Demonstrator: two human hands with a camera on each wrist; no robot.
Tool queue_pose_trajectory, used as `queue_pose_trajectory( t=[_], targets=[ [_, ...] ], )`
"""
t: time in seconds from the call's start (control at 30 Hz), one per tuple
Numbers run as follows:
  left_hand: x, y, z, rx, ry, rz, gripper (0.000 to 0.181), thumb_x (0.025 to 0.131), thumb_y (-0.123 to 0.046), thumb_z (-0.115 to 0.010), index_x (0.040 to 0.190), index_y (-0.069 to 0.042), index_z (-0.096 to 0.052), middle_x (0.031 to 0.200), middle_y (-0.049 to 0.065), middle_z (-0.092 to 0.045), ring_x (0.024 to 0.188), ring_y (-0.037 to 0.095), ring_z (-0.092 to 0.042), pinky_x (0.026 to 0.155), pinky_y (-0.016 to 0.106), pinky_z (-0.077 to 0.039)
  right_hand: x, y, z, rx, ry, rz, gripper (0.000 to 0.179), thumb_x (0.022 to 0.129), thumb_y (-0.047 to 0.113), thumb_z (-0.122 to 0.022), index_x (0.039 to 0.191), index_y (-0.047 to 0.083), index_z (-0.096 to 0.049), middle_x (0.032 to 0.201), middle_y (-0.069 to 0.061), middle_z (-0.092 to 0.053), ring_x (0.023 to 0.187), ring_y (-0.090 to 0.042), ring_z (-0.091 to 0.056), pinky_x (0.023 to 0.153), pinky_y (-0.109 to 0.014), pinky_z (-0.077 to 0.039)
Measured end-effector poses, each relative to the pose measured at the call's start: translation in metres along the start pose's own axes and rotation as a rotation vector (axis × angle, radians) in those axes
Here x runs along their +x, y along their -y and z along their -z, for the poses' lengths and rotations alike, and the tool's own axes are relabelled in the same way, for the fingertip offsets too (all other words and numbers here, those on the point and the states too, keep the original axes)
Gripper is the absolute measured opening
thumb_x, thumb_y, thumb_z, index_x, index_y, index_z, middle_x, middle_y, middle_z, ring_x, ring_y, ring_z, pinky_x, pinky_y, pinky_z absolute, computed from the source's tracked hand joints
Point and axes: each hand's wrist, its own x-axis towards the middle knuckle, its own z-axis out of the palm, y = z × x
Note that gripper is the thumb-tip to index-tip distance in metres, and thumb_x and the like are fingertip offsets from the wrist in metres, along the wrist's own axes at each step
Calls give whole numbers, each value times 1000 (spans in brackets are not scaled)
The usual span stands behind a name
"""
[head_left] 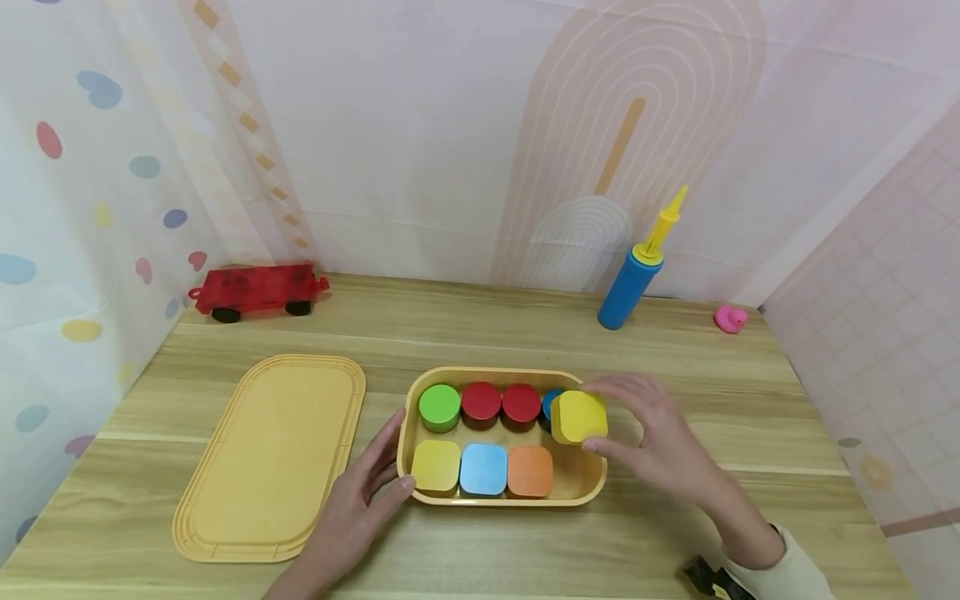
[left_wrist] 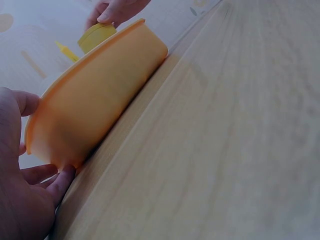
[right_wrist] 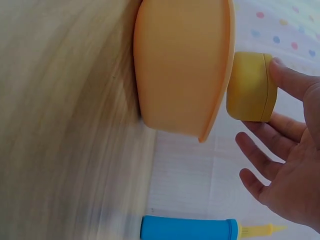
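Note:
A pale orange plastic box (head_left: 491,500) stands on the wooden table. My left hand (head_left: 356,504) grips its left end, thumb at the rim and fingers along the outer wall. Between thumb and fingers, my right hand (head_left: 660,442) pinches a yellow rounded-square block (head_left: 582,417), raised at the right end of the box; a seam runs near its top (right_wrist: 250,87). Along the box's far side sit a green round piece (head_left: 439,406), two red ones and a blue one (head_left: 550,400), partly hidden. A yellow square block (head_left: 437,467), a light blue one (head_left: 483,469) and an orange one (head_left: 530,472) line the near side.
A flat pale orange lid (head_left: 270,458) lies left of the box. Along the back stand a red toy wagon (head_left: 258,289), a blue and yellow hand pump (head_left: 632,287) and a pink toy duck (head_left: 730,318). A black object (head_left: 712,577) lies by the right sleeve.

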Motion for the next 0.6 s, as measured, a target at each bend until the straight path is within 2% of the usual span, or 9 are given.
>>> queue_pose_trajectory(
  t=[0.3,0.6],
  targets=[
    [0,-1,0,1,0,6,75,110,-1,-65,176,-18,-34,174,22,-41,147,11,-56,116,17,-51,-7,4,-4,10,53,-52,58,86,17,-98,139,16,-75,138,-6,-74,133,-37,-58,106,-67,-50],
    [0,-1,0,3,-3,3,75,110,-1,-65,176,-18,-34,173,22,-42,147,11,-58,115,17,-52,-12,5,-6,-37,71,-3,59,83,20,-100,137,17,-77,136,-3,-76,131,-33,-63,107,-63,-48]
  ],
)
